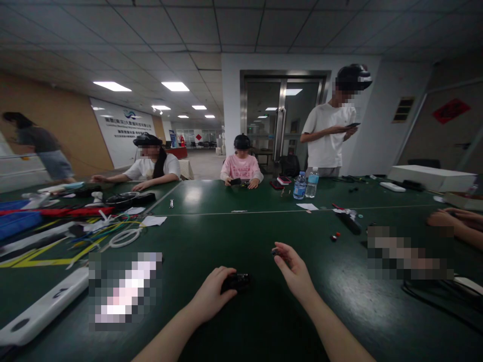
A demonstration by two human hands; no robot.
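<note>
My left hand point(211, 295) is closed around a small black object point(242, 280) low over the green table; its right end is glossy, and its exact kind I cannot make out. To the right, my right hand point(293, 274) is raised a little higher, thumb and fingers pinching a tiny dark piece point(274, 253). The two hands are apart, with bare tabletop between them. Beyond my right hand lie small red and black bits point(335, 236) and a dark elongated tool-like object point(349, 222).
On the left are a long white bar point(45, 309), a coiled white cable point(124, 238) and blue trays point(18, 223). Two water bottles point(300, 186) stand farther back. A co-worker's hands point(449, 218) show at right; a person in pink point(241, 168) sits opposite. Black cables point(433, 304) lie right.
</note>
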